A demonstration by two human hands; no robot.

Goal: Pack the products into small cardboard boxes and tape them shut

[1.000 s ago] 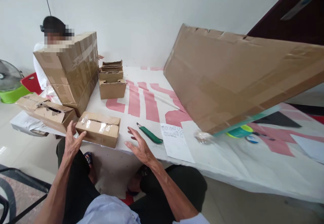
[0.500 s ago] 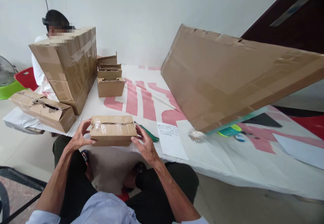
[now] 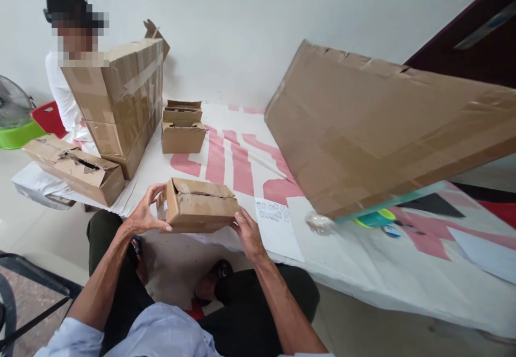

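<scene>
A small brown cardboard box (image 3: 206,206) sits at the table's front edge, its taped top seam torn and slightly raised. My left hand (image 3: 150,213) grips its left end, thumb low at the front corner and fingers behind. At the right end, my right hand (image 3: 249,233) holds the front corner, with its fingertips partly hidden. A sheet of paper with small drawn shapes (image 3: 276,222) lies just right of the box. Two similar small boxes with open tops (image 3: 183,137) stand farther back.
Taped boxes are stacked (image 3: 127,99) at left, with a long torn-topped box (image 3: 76,166) before them. A person (image 3: 60,85) sits behind the stack. A large cardboard sheet (image 3: 363,126) leans at right over a teal tape roll (image 3: 374,218). A cloth (image 3: 338,263) covers the table.
Both hands have shifted the box right and turned it, so its left end shows. It now hides the green object. At the back, one open box has moved up behind the stack.
</scene>
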